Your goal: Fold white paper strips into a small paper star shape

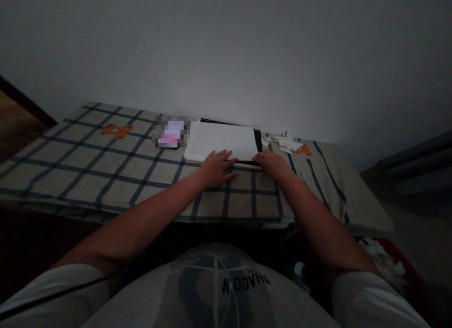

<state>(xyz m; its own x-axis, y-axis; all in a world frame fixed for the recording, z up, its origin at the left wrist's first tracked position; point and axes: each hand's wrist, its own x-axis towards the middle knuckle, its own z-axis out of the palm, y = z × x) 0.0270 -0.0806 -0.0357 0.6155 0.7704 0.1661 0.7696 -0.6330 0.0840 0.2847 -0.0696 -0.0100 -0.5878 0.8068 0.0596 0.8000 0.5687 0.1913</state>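
We see a plain white wall (247,50) in dim light behind a table under a checked cloth (88,163), with brown floor (14,125) far left.

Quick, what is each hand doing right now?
Left hand: open, flat, fingers resting on the near edge of the white rectangular paper pad, holding nothing.
Right hand: lying on the pad's near right corner; grip cannot be told.
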